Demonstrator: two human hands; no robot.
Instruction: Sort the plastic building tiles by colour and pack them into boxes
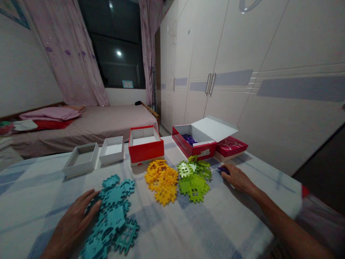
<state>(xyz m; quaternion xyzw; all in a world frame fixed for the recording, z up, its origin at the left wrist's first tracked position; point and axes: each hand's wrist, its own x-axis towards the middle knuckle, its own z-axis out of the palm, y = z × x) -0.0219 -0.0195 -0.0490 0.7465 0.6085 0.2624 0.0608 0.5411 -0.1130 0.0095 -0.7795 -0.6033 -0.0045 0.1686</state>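
My left hand [78,217] rests against the left side of a spread heap of teal interlocking plastic pieces [114,214], thumb and fingers apart. Some of the teal pieces lie under its fingertips. At the right, my right hand [237,178] pinches a purple plastic piece [223,169], mostly covered by the fingers, just above the tablecloth. Between my hands lie a heap of yellow interlocking pieces [163,181] and one of green interlocking pieces [194,183]. Behind the green heap, an open dark red box [183,142] contains more purple pieces [188,139].
Along the table's far side stand a grey tray [81,169], a white box [111,158] and a bright red box [147,153]. A patterned red box [231,147] sits under the raised white lid [214,127]. Beyond are a bed [118,118] and a wardrobe [199,54].
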